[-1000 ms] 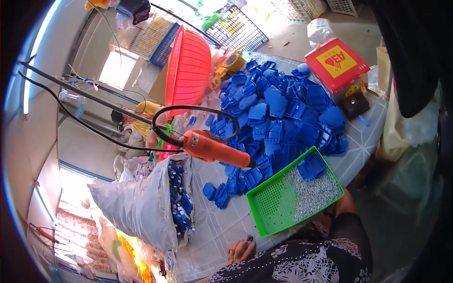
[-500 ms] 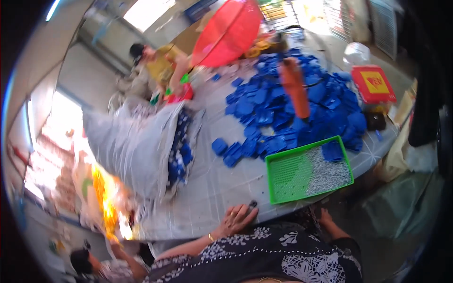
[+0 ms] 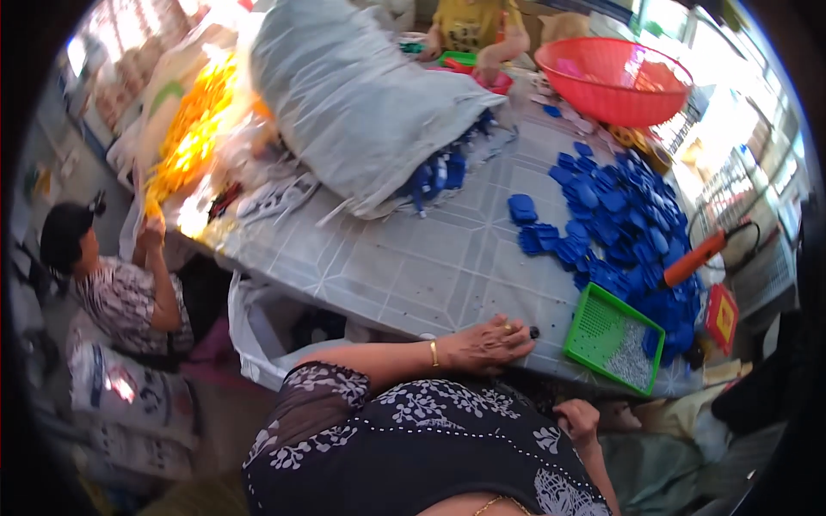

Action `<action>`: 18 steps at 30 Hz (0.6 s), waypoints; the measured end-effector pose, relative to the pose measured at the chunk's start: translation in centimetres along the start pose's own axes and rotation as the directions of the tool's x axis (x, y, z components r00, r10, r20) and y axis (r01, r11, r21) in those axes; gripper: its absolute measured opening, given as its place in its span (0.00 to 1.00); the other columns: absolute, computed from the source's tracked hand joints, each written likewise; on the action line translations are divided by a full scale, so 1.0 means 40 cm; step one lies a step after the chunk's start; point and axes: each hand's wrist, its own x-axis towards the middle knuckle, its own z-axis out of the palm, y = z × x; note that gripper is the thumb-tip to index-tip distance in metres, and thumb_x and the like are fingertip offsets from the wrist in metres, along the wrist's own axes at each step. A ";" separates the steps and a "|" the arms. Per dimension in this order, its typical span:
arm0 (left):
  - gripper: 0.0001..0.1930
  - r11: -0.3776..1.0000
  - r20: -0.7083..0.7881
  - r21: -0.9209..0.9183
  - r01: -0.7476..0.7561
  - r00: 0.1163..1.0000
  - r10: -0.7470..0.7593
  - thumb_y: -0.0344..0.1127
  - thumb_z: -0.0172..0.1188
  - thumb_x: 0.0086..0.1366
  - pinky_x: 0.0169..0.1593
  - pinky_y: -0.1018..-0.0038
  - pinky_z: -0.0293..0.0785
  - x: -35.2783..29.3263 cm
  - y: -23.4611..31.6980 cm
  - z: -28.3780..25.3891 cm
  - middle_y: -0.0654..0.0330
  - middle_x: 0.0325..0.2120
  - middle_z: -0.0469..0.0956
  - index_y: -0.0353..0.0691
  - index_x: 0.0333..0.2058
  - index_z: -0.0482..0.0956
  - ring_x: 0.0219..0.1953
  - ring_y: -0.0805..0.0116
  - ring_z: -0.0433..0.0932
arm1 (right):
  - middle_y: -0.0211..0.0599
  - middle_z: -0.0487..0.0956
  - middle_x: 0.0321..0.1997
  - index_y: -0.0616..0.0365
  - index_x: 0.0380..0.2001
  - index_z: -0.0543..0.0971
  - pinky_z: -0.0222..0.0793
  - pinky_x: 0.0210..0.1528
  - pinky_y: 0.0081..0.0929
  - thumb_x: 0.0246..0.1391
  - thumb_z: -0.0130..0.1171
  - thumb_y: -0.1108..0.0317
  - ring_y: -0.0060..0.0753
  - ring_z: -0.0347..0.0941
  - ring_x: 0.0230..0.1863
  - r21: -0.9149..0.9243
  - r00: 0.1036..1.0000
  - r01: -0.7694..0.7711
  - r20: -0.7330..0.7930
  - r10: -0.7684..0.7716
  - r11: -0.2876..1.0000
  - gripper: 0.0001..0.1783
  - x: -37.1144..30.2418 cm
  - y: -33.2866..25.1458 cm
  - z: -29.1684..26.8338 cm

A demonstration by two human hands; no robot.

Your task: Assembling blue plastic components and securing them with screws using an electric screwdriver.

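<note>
My left hand [image 3: 492, 346], with a ring and a gold bangle, rests on the near table edge, its fingers stretched out to the right. A small black object [image 3: 534, 332] lies at its fingertips. Lower and to the right, in front of my body, my right hand [image 3: 578, 418] has its fingers curled in; what they hold, if anything, is hidden. Beyond the hands, at the table edge, sits a green tray [image 3: 588, 351] with small silvery metal pieces [image 3: 632, 357] in one half. A heap of blue plastic pieces [image 3: 615, 215] spreads behind it.
An orange-handled tool [image 3: 695, 258] with a cord stands over the heap. A red basket [image 3: 615, 82] and a big grey sack [image 3: 344, 103] spilling blue pieces are farther back. One person [image 3: 129, 292] sits at left by yellow material; another [image 3: 477, 30] is across the table.
My view has swung left, so the table and tray shift in the picture. My left hand stays at the table edge by the black object. My right hand now shows with curled fingers.
</note>
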 end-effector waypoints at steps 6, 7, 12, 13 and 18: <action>0.15 0.720 0.165 -0.643 0.262 0.965 -0.204 0.41 0.69 0.56 0.40 0.61 0.77 0.084 -0.131 -0.018 0.53 0.35 0.83 0.38 0.39 0.83 0.38 0.55 0.83 | 0.41 0.83 0.30 0.60 0.32 0.81 0.76 0.35 0.30 0.45 0.54 0.86 0.37 0.81 0.30 0.202 0.968 0.234 -0.144 -0.207 0.951 0.13 0.484 -0.040 0.126; 0.11 0.511 0.109 -0.826 0.238 0.957 -0.268 0.37 0.66 0.59 0.35 0.64 0.77 0.092 -0.182 0.012 0.56 0.30 0.83 0.38 0.37 0.83 0.32 0.60 0.83 | 0.39 0.82 0.29 0.61 0.31 0.81 0.74 0.35 0.26 0.50 0.52 0.87 0.32 0.80 0.31 0.273 0.992 0.121 -0.078 -0.103 0.954 0.12 0.556 -0.038 0.144; 0.09 -0.139 0.095 -0.990 0.009 0.773 -0.628 0.38 0.61 0.67 0.33 0.74 0.78 0.120 -0.379 -0.033 0.65 0.33 0.83 0.43 0.42 0.83 0.36 0.73 0.82 | 0.38 0.82 0.33 0.63 0.36 0.80 0.76 0.42 0.25 0.61 0.50 0.84 0.26 0.80 0.36 0.615 0.925 0.031 -0.316 0.210 0.788 0.10 0.808 0.055 0.296; 0.11 -0.237 0.145 -0.971 -0.009 0.767 -0.625 0.40 0.63 0.67 0.38 0.73 0.79 0.108 -0.405 -0.021 0.67 0.37 0.82 0.45 0.45 0.82 0.40 0.73 0.82 | 0.38 0.82 0.34 0.63 0.37 0.80 0.77 0.44 0.25 0.62 0.49 0.84 0.28 0.81 0.37 0.600 0.917 0.008 -0.323 0.233 0.800 0.10 0.821 0.081 0.334; 0.11 -0.363 0.154 -0.921 -0.138 0.728 -0.668 0.36 0.61 0.68 0.44 0.73 0.79 0.081 -0.438 0.112 0.67 0.41 0.82 0.44 0.47 0.81 0.43 0.74 0.81 | 0.42 0.80 0.35 0.65 0.37 0.80 0.77 0.44 0.30 0.56 0.46 0.87 0.36 0.81 0.37 0.262 0.948 0.135 -0.313 -0.048 0.956 0.14 0.809 0.115 0.417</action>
